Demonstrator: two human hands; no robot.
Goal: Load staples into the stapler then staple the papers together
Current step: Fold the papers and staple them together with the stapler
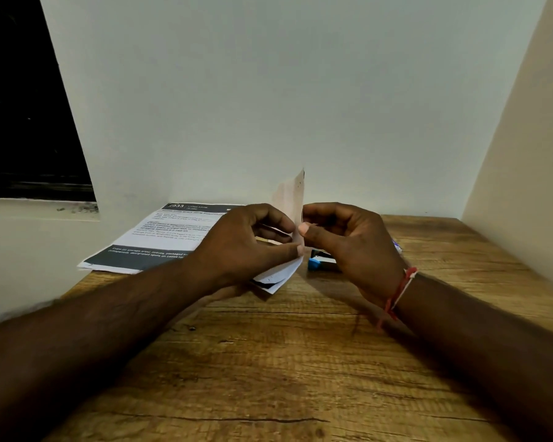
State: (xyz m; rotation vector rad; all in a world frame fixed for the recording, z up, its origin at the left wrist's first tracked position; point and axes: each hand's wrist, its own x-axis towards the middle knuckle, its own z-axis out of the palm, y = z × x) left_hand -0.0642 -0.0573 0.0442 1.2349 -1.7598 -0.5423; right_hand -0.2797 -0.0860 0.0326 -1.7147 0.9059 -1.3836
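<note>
Forearms, two, bare, entering from the bottom corners over a wooden table (268,362); red thread band (399,291) on the right wrist.

Grip, left hand (237,247): fingers closed narrow on a small folded sheet (280,275), thumb on top, lower corner hanging free above the table.

Grip, right hand (348,240): thumb and forefinger pinched on the upright flap of the same sheet (292,193), which stands up between the two hands. Whether anything besides paper is pinched there cannot be told.

Stapler (321,263): black with a blue end, lying on the table just behind and under the right hand, mostly hidden. Open or loaded: cannot tell. No staples visible.

Papers (160,237): printed stack, flat on the table at left rear, against the wall, partly behind the left hand.

Risks, judged:
- Flap is thin and held by its edge only; a sideways pull between the hands could tear it.
- Right wrist sits close over the stapler; a drop of the hand could knock it away.
- If staples lie inside the fold, tilting it could spill them.
- Stack edges look uneven; stapled so, sheets could bind askew.
</note>
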